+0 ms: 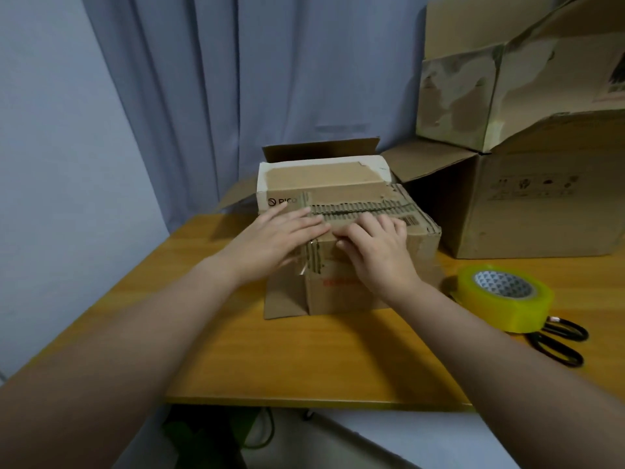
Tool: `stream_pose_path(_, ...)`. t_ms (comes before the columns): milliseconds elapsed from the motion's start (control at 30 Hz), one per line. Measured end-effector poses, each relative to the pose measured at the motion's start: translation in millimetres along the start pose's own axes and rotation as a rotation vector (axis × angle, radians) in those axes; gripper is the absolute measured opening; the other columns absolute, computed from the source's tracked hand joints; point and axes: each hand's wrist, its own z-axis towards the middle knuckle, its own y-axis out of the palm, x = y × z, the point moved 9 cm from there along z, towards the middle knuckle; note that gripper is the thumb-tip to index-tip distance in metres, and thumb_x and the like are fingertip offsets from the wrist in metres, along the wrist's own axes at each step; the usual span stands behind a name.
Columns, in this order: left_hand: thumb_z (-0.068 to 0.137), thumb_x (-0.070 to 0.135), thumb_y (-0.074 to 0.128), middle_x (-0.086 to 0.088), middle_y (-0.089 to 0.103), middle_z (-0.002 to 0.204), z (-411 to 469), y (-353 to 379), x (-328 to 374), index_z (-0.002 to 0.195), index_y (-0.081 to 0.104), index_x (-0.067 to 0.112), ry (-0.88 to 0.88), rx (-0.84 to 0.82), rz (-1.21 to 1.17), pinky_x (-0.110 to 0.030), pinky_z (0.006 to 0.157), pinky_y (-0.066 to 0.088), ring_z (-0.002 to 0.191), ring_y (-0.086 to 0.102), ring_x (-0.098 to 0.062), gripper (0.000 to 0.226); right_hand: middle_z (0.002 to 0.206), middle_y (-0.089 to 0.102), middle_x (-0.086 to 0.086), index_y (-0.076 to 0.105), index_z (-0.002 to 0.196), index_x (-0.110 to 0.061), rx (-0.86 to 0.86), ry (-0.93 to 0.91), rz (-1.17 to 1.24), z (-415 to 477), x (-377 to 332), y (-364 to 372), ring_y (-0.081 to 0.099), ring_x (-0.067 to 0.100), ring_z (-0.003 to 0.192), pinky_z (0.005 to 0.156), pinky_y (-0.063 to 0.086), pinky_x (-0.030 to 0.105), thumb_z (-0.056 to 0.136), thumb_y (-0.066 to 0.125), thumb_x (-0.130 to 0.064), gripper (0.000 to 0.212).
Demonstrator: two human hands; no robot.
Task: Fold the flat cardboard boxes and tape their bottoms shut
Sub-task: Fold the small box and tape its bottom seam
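Note:
A small worn cardboard box [338, 187] stands on the wooden table [270, 360] with its closed flaps facing up and its surface torn to the corrugation. Clear tape runs over the near edge and down the front. My left hand [280, 238] lies flat with straight fingers on the top near edge. My right hand [378, 252] presses beside it, fingers a little bent, fingertips on the flap seam. The two hands almost touch. The flaps at the box's far side stick out behind it.
A roll of yellowish clear tape [504, 296] lies right of the box, with black-handled scissors [558, 340] just in front of it. A big cardboard box [541, 198] stands at the back right with another box [473, 82] on top. A curtain [236, 79] hangs behind.

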Motion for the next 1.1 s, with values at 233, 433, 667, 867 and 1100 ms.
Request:
stream_pose_path(233, 0.078, 0.023, 0.076, 0.004, 0.061, 0.129, 7, -8, -1, 0.130, 0.057, 0.022, 0.008, 0.078, -0.136, -0.040, 0.114, 0.018, 0.125, 0.052, -0.015, 0.055, 0.095, 0.051, -0.007, 0.066, 0.107, -0.026, -0.105, 0.015, 0.177, -1, 10, -6, 0.045, 0.015, 0.093, 0.086, 0.019, 0.027, 0.090, 0.041, -0.053, 0.040)
stream_pose_path(433, 0.084, 0.043, 0.052, -0.002, 0.068, 0.116, -14, -30, 32, 0.117, 0.065, 0.013, 0.028, 0.210, -0.220, -0.043, 0.111, 0.029, 0.113, 0.060, -0.015, 0.046, 0.098, 0.058, -0.009, 0.071, 0.103, -0.027, -0.084, -0.066, 0.392, -12, 17, -32, 0.047, 0.006, 0.101, 0.094, 0.024, 0.026, 0.089, 0.050, -0.048, 0.033)
stream_pose_path(667, 0.081, 0.054, 0.054, 0.002, 0.065, 0.098, -35, -54, 52, 0.105, 0.067, 0.017, -0.143, 0.290, -0.244, -0.028, 0.085, 0.026, 0.097, 0.052, -0.013, 0.046, 0.128, 0.059, -0.010, 0.065, 0.116, -0.027, -0.188, -0.039, 0.668, -28, 11, -27, 0.037, 0.007, 0.136, 0.118, 0.011, 0.029, 0.091, 0.053, -0.035, 0.029)
stream_pose_path(867, 0.088, 0.041, 0.059, 0.002, 0.059, 0.122, -23, -48, 52, 0.127, 0.058, 0.021, -0.327, 0.079, -0.241, -0.033, 0.100, 0.031, 0.113, 0.053, -0.020, 0.044, 0.141, 0.046, -0.011, 0.056, 0.127, -0.027, -0.359, 0.137, 0.866, -29, 18, -3, 0.025, -0.001, 0.138, 0.107, 0.019, 0.004, 0.091, 0.056, -0.021, 0.036)
stream_pose_path(1100, 0.090, 0.030, 0.062, -0.002, 0.062, 0.124, -21, -46, 61, 0.131, 0.057, 0.016, -0.384, 0.111, -0.230, -0.035, 0.096, 0.039, 0.112, 0.056, -0.023, 0.044, 0.147, 0.043, -0.005, 0.053, 0.132, -0.029, -0.373, 0.112, 0.768, -33, 27, -7, 0.027, 0.005, 0.141, 0.113, 0.024, 0.022, 0.085, 0.059, -0.033, 0.047)
